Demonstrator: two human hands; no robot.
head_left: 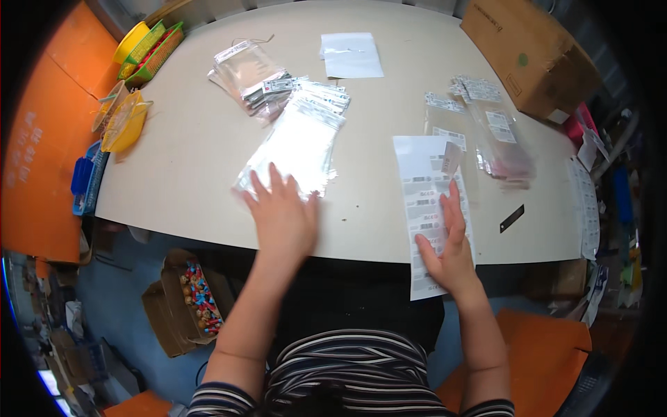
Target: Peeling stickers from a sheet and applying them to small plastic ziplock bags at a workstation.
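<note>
My left hand (283, 221) lies with fingers spread on the near end of a pile of clear plastic zip bags (295, 142). It is slightly blurred. Over on the right, a long white sheet of printed labels (420, 201) sticks out past the table's front edge. My right hand (453, 254) rests over this sheet, its thumb apart from its stretched fingers. At the fingertips is a small greyish label (451, 158), tilted against the sheet. Whether it clings to a finger is unclear.
More bags (246, 69) lie behind the pile. Labelled bags (497, 132) spread at the right, near a dark flat blade (512, 218). A white paper (351, 55) sits at the back, a cardboard box (531, 55) at the back right. Baskets (126, 125) line the left edge.
</note>
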